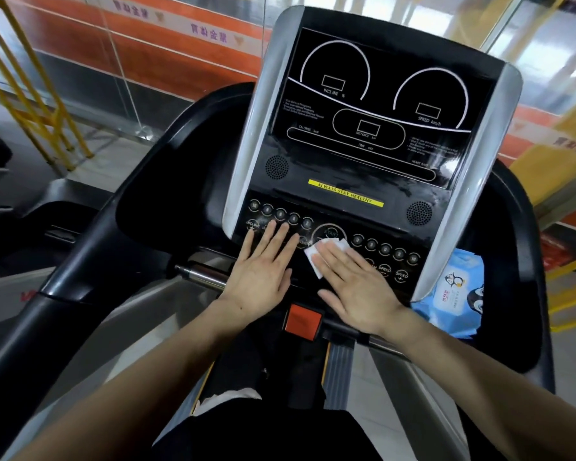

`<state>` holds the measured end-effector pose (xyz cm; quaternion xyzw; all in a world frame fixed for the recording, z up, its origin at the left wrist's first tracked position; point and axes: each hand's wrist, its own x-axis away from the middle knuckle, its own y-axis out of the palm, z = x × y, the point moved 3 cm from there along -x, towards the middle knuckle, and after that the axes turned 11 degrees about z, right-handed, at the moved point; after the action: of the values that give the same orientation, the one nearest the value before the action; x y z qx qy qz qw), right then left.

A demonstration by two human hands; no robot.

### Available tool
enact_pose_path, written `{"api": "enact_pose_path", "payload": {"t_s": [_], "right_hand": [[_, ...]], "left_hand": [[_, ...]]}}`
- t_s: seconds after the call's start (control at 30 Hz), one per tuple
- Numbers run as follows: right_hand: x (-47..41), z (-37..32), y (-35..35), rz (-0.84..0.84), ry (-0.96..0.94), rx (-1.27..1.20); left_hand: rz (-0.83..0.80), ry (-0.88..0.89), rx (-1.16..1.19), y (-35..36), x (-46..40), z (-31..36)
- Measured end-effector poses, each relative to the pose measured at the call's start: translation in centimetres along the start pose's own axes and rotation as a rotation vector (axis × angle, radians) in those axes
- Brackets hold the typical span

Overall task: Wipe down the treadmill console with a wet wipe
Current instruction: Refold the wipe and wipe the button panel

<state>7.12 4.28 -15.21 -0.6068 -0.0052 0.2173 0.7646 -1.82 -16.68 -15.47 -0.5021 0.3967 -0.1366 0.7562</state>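
A: So where does the wet wipe [316, 257] lie?

B: Under the straight fingers of the right hand [356, 287], pressed flat on the treadmill console [363, 154] just below the START button [330, 233]. Nothing is gripped.

A: And the left hand [263, 271]?

B: It rests flat on the incline buttons [280, 214] beside the wipe, fingers spread, holding nothing.

A: Which way next?

B: Probably toward the speed buttons [384, 249], which lie to the right of the wipe; the right hand is nearer.
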Motion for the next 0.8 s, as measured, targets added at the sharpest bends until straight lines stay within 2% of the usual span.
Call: {"api": "enact_pose_path", "payload": {"t_s": [0.1,0.27,0.4,0.53,0.7,0.8], "right_hand": [[-0.9,1.4,-0.8,0.02,-0.033,0.017],[-3.1,0.5,-1.6,0.059,0.235,-0.005],[-2.1,-2.0,-0.3,-0.036,0.144,-0.024],[-2.2,-0.8,-0.8,-0.064,0.046,0.024],[-4.8,-0.1,-2.1,-0.014,0.298,-0.036],[-3.9,-2.7,-1.0,-0.042,0.257,-0.077]], "left_hand": [[-0.001,-0.004,-0.015,-0.3,0.2,-0.8],[-0.006,-0.013,-0.052,-1.3,0.3,-2.3],[-0.016,-0.023,-0.049,-2.3,0.4,-3.7],[-0.038,0.0,-0.078,-2.8,0.1,-5.0],[-0.059,0.009,-0.069,-3.3,-0.5,-6.2],[-0.077,0.059,-0.079,-3.1,-0.4,-6.6]]}}
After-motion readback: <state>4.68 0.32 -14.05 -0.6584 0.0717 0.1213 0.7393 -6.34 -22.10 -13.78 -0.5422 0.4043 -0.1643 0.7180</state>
